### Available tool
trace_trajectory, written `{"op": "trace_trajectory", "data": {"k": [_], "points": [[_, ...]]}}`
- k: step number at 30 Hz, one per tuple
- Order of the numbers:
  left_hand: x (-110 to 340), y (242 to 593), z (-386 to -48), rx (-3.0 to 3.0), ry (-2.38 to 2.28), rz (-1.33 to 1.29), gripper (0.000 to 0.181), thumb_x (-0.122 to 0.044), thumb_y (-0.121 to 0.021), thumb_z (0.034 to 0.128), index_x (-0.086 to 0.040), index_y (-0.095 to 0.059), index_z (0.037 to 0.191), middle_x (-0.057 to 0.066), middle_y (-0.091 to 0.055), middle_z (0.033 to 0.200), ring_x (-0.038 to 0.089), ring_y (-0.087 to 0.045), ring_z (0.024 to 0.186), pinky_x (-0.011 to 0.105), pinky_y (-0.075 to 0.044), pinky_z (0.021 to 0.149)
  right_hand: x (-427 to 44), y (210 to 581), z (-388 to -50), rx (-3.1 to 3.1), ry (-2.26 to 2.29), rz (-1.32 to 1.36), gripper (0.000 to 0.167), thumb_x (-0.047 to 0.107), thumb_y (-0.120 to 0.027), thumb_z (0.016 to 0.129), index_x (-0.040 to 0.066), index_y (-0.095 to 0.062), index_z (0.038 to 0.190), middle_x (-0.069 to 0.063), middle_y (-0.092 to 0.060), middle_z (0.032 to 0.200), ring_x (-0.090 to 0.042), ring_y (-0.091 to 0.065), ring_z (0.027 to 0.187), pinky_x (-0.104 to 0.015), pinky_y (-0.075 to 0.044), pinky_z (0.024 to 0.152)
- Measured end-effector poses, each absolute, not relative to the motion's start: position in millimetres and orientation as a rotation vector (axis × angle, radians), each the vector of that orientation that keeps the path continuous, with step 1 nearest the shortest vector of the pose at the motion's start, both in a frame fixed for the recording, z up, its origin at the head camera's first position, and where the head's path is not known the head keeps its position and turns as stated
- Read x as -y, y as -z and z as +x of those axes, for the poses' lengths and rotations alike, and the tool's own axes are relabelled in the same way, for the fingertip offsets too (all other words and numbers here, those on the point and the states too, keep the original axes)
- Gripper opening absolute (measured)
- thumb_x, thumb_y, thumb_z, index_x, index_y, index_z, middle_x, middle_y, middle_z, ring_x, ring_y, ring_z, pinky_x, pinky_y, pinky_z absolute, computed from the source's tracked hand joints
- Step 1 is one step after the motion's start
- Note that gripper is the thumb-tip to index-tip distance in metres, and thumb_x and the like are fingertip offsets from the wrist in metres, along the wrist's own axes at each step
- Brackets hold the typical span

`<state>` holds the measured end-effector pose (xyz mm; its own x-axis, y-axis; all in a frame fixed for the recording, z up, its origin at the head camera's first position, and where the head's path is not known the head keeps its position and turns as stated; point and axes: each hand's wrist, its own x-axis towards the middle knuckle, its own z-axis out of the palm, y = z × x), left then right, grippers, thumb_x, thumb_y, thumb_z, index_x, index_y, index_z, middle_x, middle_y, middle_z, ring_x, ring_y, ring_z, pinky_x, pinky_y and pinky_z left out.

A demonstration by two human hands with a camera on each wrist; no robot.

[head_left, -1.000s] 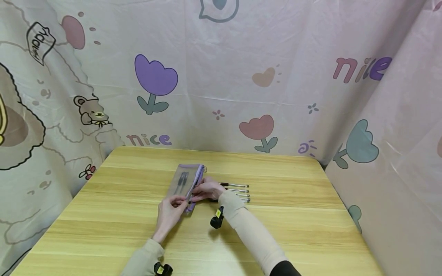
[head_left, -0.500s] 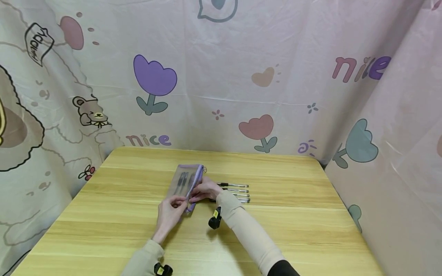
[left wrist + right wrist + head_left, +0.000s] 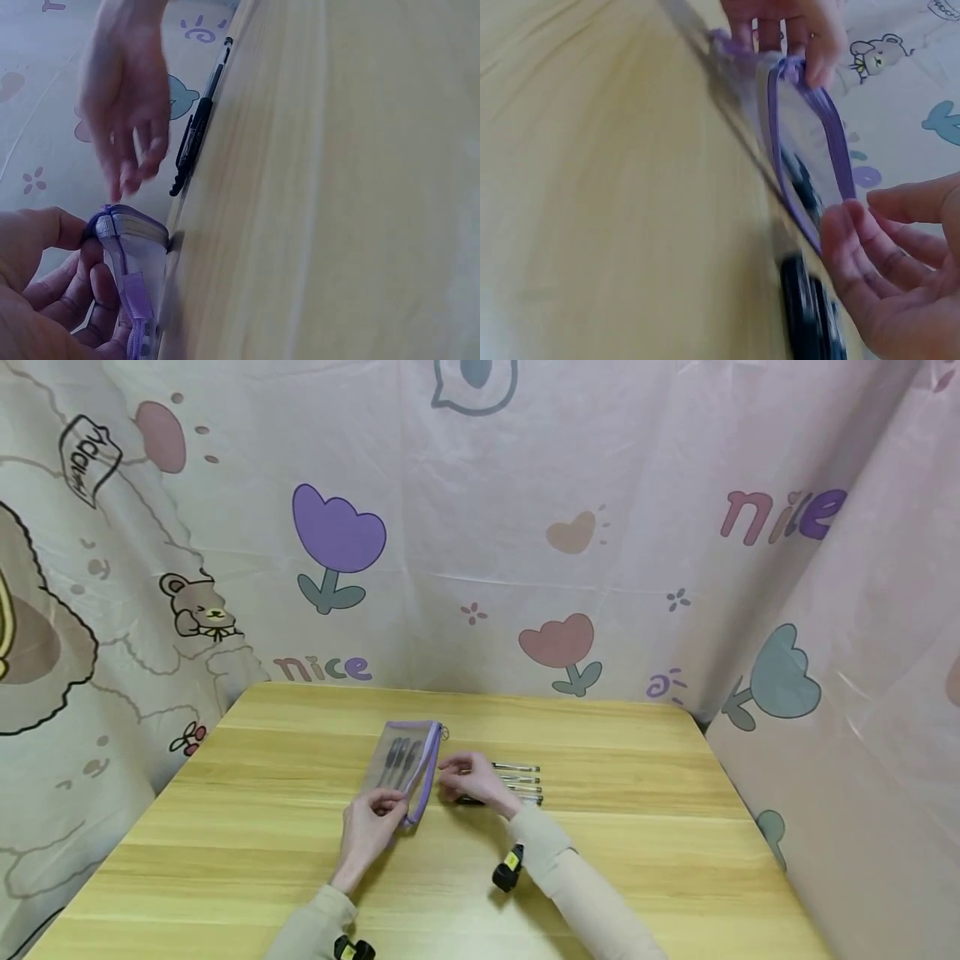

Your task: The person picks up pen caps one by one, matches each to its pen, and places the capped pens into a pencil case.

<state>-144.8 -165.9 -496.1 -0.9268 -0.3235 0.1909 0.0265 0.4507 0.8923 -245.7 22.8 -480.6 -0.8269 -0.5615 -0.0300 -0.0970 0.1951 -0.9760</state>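
Observation:
A see-through pencil pouch with purple trim (image 3: 428,777) lies on the table, its zipped side gaping. Dark pens (image 3: 405,752) show through its wall. My left hand (image 3: 366,828) pinches the pouch's near edge between thumb and fingers, as the left wrist view also shows at the purple zipper end (image 3: 112,225). Between the pouch and a row of several clear-barrelled pens (image 3: 525,779) is my right hand (image 3: 477,779), fingers loosely bent and holding nothing. In the right wrist view its fingertips are close to the pouch opening (image 3: 836,142); whether they touch cannot be told.
The wooden table (image 3: 637,860) runs back to a printed curtain (image 3: 465,527), with another curtain side on the right. A ring (image 3: 445,732) hangs at the pouch's far corner. Black wrist cameras (image 3: 508,868) sit on both sleeves.
My right hand has drawn back from the pouch opening toward the pens on the right. Another pen now shows inside the pouch. The left hand keeps its hold.

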Motion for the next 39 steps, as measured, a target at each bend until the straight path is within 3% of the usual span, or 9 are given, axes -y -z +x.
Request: {"op": "trace_trajectory", "data": {"k": [5,7,12,16,23,27,31,35,39], "points": [[165,498,-145,2.398,1.475,0.266,0.012,-0.003,-0.071,0.0810,-0.003,-0.077,0.092,0.008,-0.074,0.079,0.000,-0.058,0.063,0.016,-0.048,0.062,-69,482,-234,-2.391,1.422,-0.847,0.028,0.005,-0.067,0.092,-0.008,-0.066,0.117,-0.022,-0.072,0.104,-0.022,-0.068,0.085,-0.021,-0.057,0.077],[164,498,-144,2.408,1.472,0.265,0.012,-0.003,-0.071,0.0811,-0.002,-0.077,0.091,0.008,-0.074,0.079,0.000,-0.058,0.064,0.016,-0.048,0.062,-87,483,-230,-2.451,1.353,-0.901,0.027,0.006,-0.069,0.091,-0.006,-0.068,0.115,-0.017,-0.073,0.103,-0.010,-0.063,0.085,-0.017,-0.053,0.075],[165,498,-144,2.412,1.469,0.261,0.011,-0.003,-0.071,0.0815,-0.003,-0.077,0.091,0.008,-0.075,0.080,-0.001,-0.058,0.064,0.016,-0.048,0.062,-126,482,-224,-2.537,1.272,-0.933,0.027,0.008,-0.074,0.087,-0.003,-0.069,0.111,-0.013,-0.070,0.097,-0.009,-0.057,0.079,-0.019,-0.049,0.068],[166,498,-144,2.399,1.471,0.262,0.011,-0.003,-0.072,0.0812,-0.003,-0.077,0.091,0.009,-0.076,0.080,-0.001,-0.059,0.063,0.015,-0.049,0.062,-144,486,-226,-2.583,1.216,-0.927,0.030,0.009,-0.077,0.085,0.000,-0.070,0.112,-0.011,-0.069,0.102,-0.012,-0.059,0.084,-0.020,-0.050,0.073],[168,499,-144,2.398,1.470,0.269,0.011,-0.004,-0.073,0.0811,-0.004,-0.077,0.091,0.008,-0.075,0.080,-0.002,-0.057,0.062,0.016,-0.048,0.061,-147,496,-230,-2.616,1.181,-0.884,0.030,0.011,-0.079,0.083,0.005,-0.073,0.111,-0.008,-0.068,0.112,-0.022,-0.062,0.102,-0.038,-0.055,0.092],[167,499,-144,2.398,1.474,0.262,0.011,-0.003,-0.072,0.0810,-0.003,-0.077,0.090,0.008,-0.074,0.079,-0.002,-0.057,0.061,0.016,-0.047,0.059,-143,499,-232,-2.663,1.174,-0.841,0.027,0.014,-0.082,0.079,0.009,-0.075,0.104,-0.006,-0.070,0.114,-0.026,-0.059,0.112,-0.055,-0.045,0.104],[167,499,-144,2.405,1.479,0.275,0.011,-0.003,-0.072,0.0809,-0.003,-0.077,0.091,0.007,-0.074,0.079,-0.002,-0.057,0.061,0.016,-0.047,0.059,-140,501,-232,-2.696,1.165,-0.821,0.023,0.016,-0.084,0.077,0.012,-0.076,0.099,-0.005,-0.070,0.112,-0.028,-0.058,0.113,-0.063,-0.037,0.105],[167,498,-144,2.407,1.476,0.275,0.011,-0.004,-0.072,0.0810,-0.003,-0.077,0.090,0.007,-0.075,0.079,-0.002,-0.057,0.062,0.016,-0.048,0.059,-138,502,-233,-2.721,1.146,-0.844,0.019,0.015,-0.084,0.078,0.014,-0.076,0.096,-0.001,-0.070,0.106,-0.023,-0.059,0.106,-0.059,-0.039,0.103],[168,497,-145,2.409,1.471,0.265,0.010,-0.004,-0.072,0.0813,-0.004,-0.077,0.090,0.008,-0.075,0.079,-0.002,-0.058,0.063,0.016,-0.048,0.060,-138,503,-235,-2.735,1.135,-0.900,0.016,0.015,-0.083,0.079,0.013,-0.076,0.093,0.002,-0.069,0.096,-0.014,-0.059,0.094,-0.044,-0.045,0.095]]}}
